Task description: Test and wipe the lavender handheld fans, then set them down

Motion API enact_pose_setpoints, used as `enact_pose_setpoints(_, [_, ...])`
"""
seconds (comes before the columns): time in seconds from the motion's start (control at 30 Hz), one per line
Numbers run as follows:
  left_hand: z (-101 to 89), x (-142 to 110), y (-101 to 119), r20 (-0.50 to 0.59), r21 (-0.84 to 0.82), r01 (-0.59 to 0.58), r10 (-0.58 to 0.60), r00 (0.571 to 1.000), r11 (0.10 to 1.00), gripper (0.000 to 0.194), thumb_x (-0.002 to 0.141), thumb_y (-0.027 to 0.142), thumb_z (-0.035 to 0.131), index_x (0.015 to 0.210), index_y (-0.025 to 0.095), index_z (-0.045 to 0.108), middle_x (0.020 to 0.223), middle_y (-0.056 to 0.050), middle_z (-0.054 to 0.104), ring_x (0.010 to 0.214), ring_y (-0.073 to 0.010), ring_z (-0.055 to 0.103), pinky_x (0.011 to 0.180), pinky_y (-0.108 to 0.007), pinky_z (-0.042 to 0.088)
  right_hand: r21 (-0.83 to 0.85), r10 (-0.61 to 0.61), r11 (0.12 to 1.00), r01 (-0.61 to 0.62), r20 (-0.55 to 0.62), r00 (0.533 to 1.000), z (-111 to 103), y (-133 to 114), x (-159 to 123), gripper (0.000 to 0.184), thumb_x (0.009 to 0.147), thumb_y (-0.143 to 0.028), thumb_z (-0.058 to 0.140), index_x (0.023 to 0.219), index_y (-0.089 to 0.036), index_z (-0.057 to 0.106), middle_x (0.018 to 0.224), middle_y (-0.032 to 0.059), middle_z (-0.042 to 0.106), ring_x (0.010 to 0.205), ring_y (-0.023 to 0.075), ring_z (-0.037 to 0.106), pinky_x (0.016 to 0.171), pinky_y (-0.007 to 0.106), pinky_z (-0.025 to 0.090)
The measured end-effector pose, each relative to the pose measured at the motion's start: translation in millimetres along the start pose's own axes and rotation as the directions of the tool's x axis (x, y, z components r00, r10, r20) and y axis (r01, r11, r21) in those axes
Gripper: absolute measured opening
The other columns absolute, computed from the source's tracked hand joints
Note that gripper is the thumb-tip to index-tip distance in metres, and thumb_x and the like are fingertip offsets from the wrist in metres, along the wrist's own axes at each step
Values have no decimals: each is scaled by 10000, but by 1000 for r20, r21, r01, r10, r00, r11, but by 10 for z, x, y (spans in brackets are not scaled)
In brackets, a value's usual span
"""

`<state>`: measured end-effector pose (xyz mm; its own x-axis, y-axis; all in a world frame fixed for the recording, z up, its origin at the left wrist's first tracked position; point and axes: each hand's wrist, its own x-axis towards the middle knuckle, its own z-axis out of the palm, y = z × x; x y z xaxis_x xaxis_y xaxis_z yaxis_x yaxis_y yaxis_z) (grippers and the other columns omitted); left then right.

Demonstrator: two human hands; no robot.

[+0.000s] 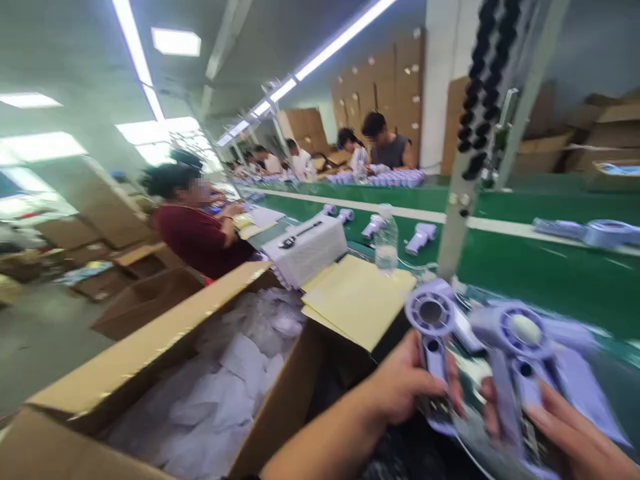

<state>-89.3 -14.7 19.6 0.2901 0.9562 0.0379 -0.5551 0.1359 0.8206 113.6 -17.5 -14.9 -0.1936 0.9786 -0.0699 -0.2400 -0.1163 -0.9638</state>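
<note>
My left hand (406,381) is closed around the handle of a lavender handheld fan (431,313), its round ringed head pointing up. Metallic parts show low on that handle, near my thumb. To the right, my right hand (570,420) grips a second lavender fan (525,333), which has a pale disc in the middle of its ring. Small metallic parts also appear along this handle, partly covered by my fingers. More lavender fan parts (583,380) lie just behind and beside my right hand, overlapping each other. Some edges there are blurred.
An open cardboard box (150,353) with crumpled white plastic bags stands at left. Yellow sheets (360,300), a water bottle (386,243) and a white box (307,250) sit beyond it. A metal post (457,200) rises from the green conveyor (500,257). A co-worker (193,223) sits at left.
</note>
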Motion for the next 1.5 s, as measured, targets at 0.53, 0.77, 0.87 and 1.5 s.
enact_pose_setpoints(0.53, [72, 127, -30, -14, 0, 55, -55, 998, 998, 504, 719, 212, 817, 1154, 214, 563, 897, 14, 622, 713, -149, 640, 643, -296, 551, 240, 114, 961, -139, 114, 987, 134, -351, -66, 368, 787, -419, 771, 1047, -250, 574, 981, 26, 613, 762, 173, 597, 645, 309, 545])
enact_pose_setpoints(0.77, [86, 85, 6, 10, -3, 33, -33, 999, 999, 515, 714, 225, 809, 1161, 219, 551, 896, 13, 610, 706, -147, 637, 624, -287, 540, 211, 60, 973, -95, 169, 984, 104, -334, -57, 291, 862, -426, 749, 1034, -240, 604, 948, 21, 644, 705, 159, 606, 636, 310, 542])
enact_pose_setpoints(0.87, [75, 100, -8, -7, 11, 33, -33, 999, 999, 516, 703, 231, 812, 1145, 215, 545, 889, 14, 611, 697, -143, 632, 619, -284, 542, 189, 20, 981, -45, 134, 991, 95, -297, -48, 280, 875, -392, 750, 1063, -242, 606, 968, 18, 648, 724, 153, 608, 634, 293, 542])
enact_pose_setpoints(1.5, [-4, 146, -108, 78, 213, -34, 18, 997, 977, 355, 854, 381, 764, 1081, 212, 548, 954, -10, 633, 714, -153, 666, 665, -310, 557, 170, 72, 982, -81, 55, 996, 83, -290, 6, 361, 829, -508, 730, 1037, -262, 566, 911, 15, 648, 665, 164, 594, 579, 311, 506])
